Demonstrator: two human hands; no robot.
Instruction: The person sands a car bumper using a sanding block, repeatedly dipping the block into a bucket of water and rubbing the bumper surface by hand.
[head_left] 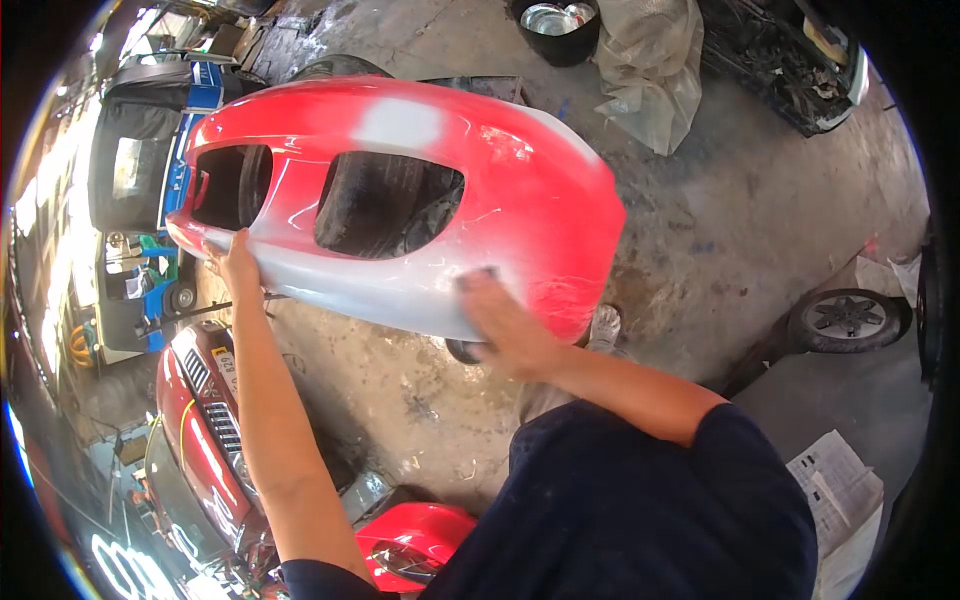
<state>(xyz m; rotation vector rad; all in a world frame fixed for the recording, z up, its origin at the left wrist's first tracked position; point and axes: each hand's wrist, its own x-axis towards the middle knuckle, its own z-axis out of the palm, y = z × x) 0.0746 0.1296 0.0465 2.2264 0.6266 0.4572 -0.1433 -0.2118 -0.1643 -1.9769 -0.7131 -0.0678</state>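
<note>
A red car bumper [545, 190] with two large openings and whitish-grey patches spans the upper middle of the view, raised above the floor. My left hand [237, 265] is closed on its near edge, close to the left end, with the thumb on the face. A long grey, dull band runs along that near side. On this band lies my right hand [510, 325], blurred by motion. A small dark pad [478, 274] shows at its fingertips; its kind is hard to make out. What holds the bumper up is mostly hidden beneath it.
A dark red car [205, 420] stands at the left, below a blue-and-black vehicle [135, 160]. Near my body is another glossy red part [425, 530]. A black bucket [560, 38], plastic sheeting [655, 75] and a wheel [848, 320] lie around on the concrete floor [720, 250].
</note>
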